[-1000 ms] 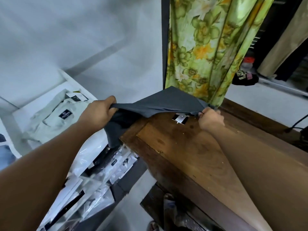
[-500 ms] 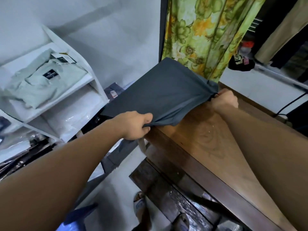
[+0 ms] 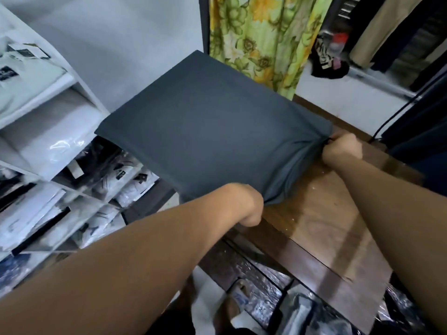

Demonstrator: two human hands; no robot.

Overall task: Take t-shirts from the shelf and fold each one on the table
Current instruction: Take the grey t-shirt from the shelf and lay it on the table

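The left hand point(image 3: 246, 206) gripped the near corner of a dark grey cotton t-shirt point(image 3: 205, 126) at the edge of the brown wooden tabletop point(image 3: 326, 221). Farther along, the right hand point(image 3: 343, 149) clutched the bunched far corner. The shirt was stretched taut between them, raised above the tabletop and reaching out past its edge; no fold showed yet. Beyond, the white shelf point(image 3: 79, 91) held more packed shirts, so most of the task seemingly remained.
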